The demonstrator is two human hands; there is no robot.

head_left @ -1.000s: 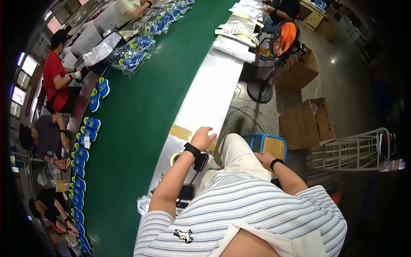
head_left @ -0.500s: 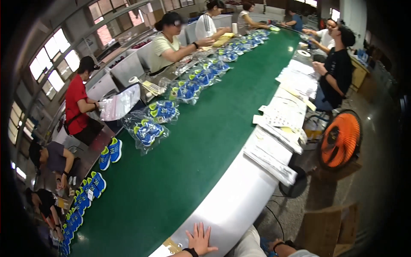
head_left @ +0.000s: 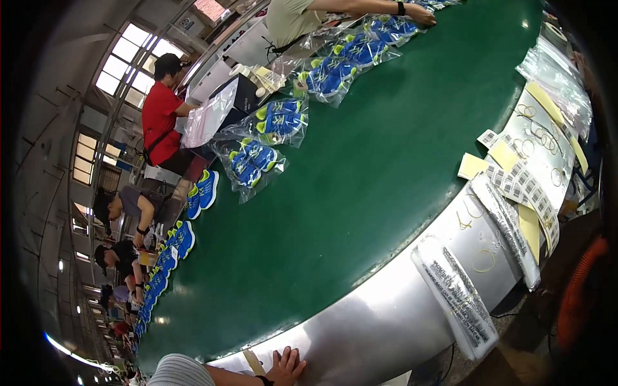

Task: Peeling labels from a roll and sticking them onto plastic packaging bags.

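Observation:
My left hand (head_left: 287, 367) lies flat with its fingers spread on the silver metal ledge (head_left: 380, 309) at the bottom edge of the view. It holds nothing. A black band is on its wrist, and my striped sleeve (head_left: 180, 372) shows to its left. A tan strip (head_left: 252, 362) lies on the ledge just left of the hand. My right hand is out of view. Beyond the ledge runs a wide green conveyor belt (head_left: 360, 174).
Printed clear bags (head_left: 456, 297) and label sheets (head_left: 523, 188) with yellow cards lie along the ledge to the right. Blue and yellow shoes in clear bags (head_left: 252, 162) sit across the belt, where several people work. An orange fan (head_left: 579, 296) stands at lower right.
The view has swung up and away from my lap toward the belt and the far side. My left hand stays on the ledge; my right hand has left the view.

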